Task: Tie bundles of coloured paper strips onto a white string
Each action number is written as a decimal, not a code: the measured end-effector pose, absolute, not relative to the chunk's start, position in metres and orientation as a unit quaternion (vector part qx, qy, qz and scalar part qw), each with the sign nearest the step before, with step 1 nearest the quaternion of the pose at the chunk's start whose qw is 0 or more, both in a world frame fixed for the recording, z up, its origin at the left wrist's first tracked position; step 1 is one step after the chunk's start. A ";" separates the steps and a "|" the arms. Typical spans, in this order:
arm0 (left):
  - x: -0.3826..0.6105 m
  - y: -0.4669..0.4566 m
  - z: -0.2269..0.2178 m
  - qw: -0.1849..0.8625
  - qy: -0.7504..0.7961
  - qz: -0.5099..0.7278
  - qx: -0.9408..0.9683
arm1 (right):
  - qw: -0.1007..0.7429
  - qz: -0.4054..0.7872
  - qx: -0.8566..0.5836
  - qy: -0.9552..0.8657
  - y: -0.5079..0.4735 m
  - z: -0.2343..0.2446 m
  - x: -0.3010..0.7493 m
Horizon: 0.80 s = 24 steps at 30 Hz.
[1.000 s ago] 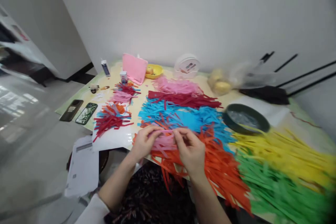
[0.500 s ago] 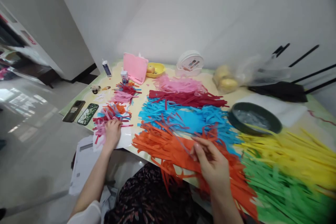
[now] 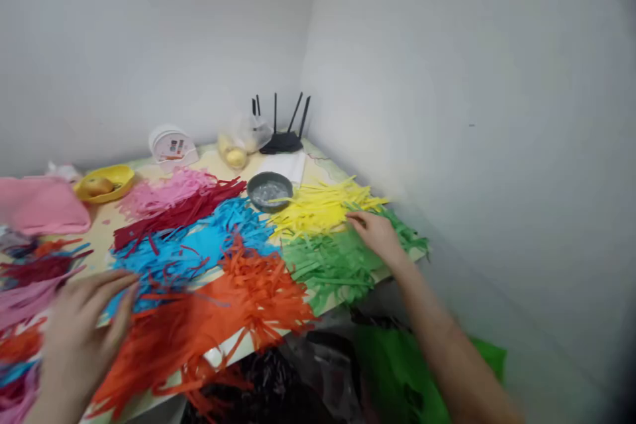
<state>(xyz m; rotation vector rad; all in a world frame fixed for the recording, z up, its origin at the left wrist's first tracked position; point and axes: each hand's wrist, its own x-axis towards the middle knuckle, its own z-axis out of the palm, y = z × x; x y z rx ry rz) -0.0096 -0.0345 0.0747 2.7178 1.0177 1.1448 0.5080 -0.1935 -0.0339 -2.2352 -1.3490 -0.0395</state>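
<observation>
My left hand [image 3: 79, 338] hovers blurred at the lower left with its fingers spread, over the near edge of the orange paper strips [image 3: 238, 298] and beside mixed pink and red strips [image 3: 30, 285]. My right hand [image 3: 377, 235] is stretched out to the right. It rests on the green paper strips [image 3: 328, 268], fingers extended, fingertips at the border with the yellow strips [image 3: 322, 209]. Nothing is visibly held in either hand. Blue strips [image 3: 199, 245] lie between the two hands.
Dark red strips [image 3: 173, 212] and pink strips [image 3: 163, 189] lie farther back. A dark bowl [image 3: 271, 191], a yellow bowl [image 3: 104, 182], a white round container [image 3: 171, 144], a bag of yellow fruit [image 3: 238, 146] and a black router [image 3: 283, 139] stand near the wall corner. A green bag [image 3: 387, 358] lies below the table edge.
The view has swung right toward the wall corner. My right hand moved from the orange strips to the green and yellow ones. My left hand left the mixed pile on the white sheet.
</observation>
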 end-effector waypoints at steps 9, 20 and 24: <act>0.321 -0.058 0.048 0.161 0.074 0.064 0.982 | 0.086 -0.015 -0.789 -0.608 -0.164 -0.063 0.543; 0.420 -0.041 -0.019 0.173 0.142 -0.015 0.975 | 0.046 -0.051 -0.788 -0.612 -0.162 -0.073 0.559; 0.422 -0.042 -0.023 0.180 0.173 -0.017 0.968 | 0.057 -0.051 -0.781 -0.620 -0.158 -0.069 0.565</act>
